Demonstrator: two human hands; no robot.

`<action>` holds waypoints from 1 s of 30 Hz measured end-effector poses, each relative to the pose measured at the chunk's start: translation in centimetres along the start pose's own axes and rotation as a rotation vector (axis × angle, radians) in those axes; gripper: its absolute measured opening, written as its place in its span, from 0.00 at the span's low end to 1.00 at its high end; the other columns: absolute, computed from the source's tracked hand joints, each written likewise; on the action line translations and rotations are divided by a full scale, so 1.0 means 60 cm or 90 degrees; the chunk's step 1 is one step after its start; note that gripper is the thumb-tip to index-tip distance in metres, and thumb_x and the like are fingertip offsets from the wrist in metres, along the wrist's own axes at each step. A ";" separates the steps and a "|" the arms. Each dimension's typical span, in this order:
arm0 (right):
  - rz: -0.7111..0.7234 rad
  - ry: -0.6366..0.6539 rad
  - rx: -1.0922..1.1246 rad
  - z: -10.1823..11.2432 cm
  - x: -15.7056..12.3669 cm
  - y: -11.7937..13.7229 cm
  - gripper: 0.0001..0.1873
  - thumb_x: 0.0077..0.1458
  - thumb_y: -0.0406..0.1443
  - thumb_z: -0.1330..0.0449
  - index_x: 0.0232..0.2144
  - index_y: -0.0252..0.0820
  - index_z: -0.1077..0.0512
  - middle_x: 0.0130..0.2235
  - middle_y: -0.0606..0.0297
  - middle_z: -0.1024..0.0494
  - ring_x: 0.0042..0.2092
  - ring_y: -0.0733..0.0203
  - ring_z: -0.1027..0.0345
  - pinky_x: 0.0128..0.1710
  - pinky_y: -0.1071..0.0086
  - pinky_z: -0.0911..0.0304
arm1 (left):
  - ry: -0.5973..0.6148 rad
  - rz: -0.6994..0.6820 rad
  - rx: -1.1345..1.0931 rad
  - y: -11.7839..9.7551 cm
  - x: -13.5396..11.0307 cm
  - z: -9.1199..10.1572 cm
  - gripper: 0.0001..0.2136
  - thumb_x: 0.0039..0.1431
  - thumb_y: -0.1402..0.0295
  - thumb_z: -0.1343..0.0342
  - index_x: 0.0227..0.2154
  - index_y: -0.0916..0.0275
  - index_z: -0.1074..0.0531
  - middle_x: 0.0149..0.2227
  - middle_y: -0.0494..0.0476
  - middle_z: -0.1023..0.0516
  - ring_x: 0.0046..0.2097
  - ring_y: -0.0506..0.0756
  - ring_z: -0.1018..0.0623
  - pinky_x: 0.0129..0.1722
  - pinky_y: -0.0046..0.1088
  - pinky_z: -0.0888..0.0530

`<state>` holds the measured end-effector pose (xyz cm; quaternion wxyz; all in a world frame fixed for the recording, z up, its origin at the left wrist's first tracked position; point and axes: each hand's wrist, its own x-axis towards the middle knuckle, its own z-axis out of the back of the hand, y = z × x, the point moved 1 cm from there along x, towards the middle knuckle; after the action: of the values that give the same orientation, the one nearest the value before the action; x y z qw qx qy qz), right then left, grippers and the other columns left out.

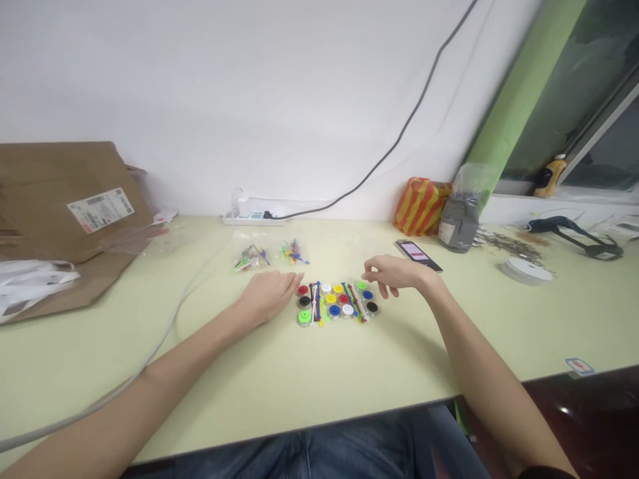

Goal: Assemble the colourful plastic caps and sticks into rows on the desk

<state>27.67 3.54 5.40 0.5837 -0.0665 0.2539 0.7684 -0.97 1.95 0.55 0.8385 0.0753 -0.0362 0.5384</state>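
Observation:
On the pale green desk lies a tight group of round plastic discs [335, 301] in red, black, green, yellow, white and blue, with thin coloured sticks [317, 303] running between them. My left hand [269, 296] rests flat beside the group, its fingertips at or very near the red disc [302, 290]. My right hand [394, 274] is at the group's far right, fingers loosely curved above the green disc [361, 285]. Neither hand holds anything. Just beyond the group lie two small clear bags of coloured parts [251, 259] [293, 253].
A phone [418, 255] lies just beyond my right hand. Along the wall stand a power strip [252, 217], a striped orange bag [422, 206] and a grey bag [459, 223]. A white tape roll [525, 270] lies right, brown cardboard [70, 206] left, and a grey cable [172, 326] crosses the desk.

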 end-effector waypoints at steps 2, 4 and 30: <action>-0.004 -0.008 0.025 -0.003 0.004 0.001 0.09 0.67 0.37 0.53 0.40 0.40 0.35 0.29 0.60 0.19 0.23 0.64 0.30 0.30 0.71 0.39 | 0.003 0.007 0.001 -0.001 0.000 0.001 0.27 0.73 0.57 0.72 0.29 0.60 0.30 0.30 0.61 0.21 0.32 0.59 0.23 0.28 0.33 0.42; 0.006 -0.001 0.043 -0.008 0.011 0.002 0.07 0.67 0.34 0.54 0.42 0.40 0.37 0.29 0.60 0.19 0.23 0.64 0.29 0.32 0.71 0.39 | 0.005 0.008 0.001 -0.001 0.000 0.000 0.27 0.73 0.57 0.72 0.30 0.60 0.30 0.30 0.60 0.21 0.32 0.59 0.23 0.29 0.33 0.42; -0.015 -0.126 0.013 -0.047 0.096 -0.020 0.17 0.55 0.29 0.48 0.48 0.37 0.32 0.34 0.53 0.20 0.25 0.60 0.28 0.24 0.72 0.42 | 0.008 -0.017 -0.013 0.019 0.006 -0.018 0.25 0.72 0.59 0.69 0.30 0.61 0.28 0.31 0.63 0.22 0.32 0.59 0.24 0.30 0.33 0.39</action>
<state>26.44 7.42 0.27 0.6157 0.0123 0.2019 0.7616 -1.86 2.89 -0.37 0.8464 0.0637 -0.0352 0.5276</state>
